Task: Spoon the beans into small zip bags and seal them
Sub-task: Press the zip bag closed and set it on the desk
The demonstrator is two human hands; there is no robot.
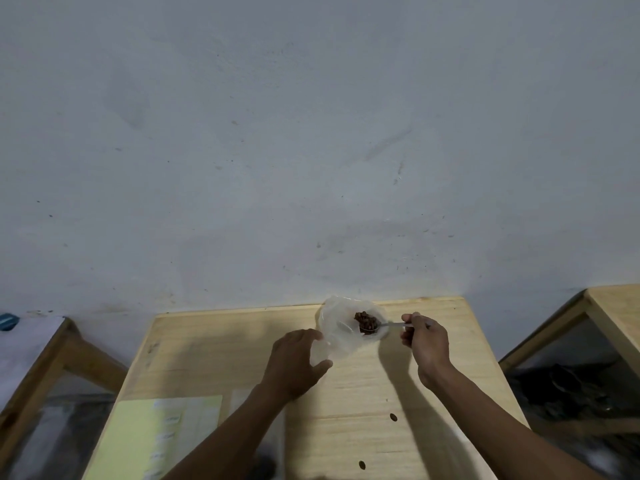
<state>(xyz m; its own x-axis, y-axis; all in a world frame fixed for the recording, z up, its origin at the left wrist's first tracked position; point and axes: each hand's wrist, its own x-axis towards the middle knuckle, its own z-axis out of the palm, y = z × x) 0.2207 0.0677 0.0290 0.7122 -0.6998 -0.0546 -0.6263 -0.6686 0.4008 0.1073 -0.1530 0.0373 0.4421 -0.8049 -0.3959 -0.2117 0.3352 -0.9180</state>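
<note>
A crumpled clear plastic bag (341, 336) lies at the far edge of the wooden table (398, 386), next to the wall. My right hand (424, 341) grips the handle of a metal spoon (388, 324) heaped with dark brown beans (366, 320), held level over the bag. My left hand (294, 365) is on the bag's near left part, with fingers and thumb curled around a small clear piece of plastic (320, 353). I cannot tell whether that piece is a separate small zip bag.
A yellow-green sheet (152, 438) with labels lies on the table's near left. Two dark knots (393, 416) mark the wood at the near right. Wooden furniture stands on both sides: one piece at the left (52, 358), another at the right (606, 327). A grey wall rises behind.
</note>
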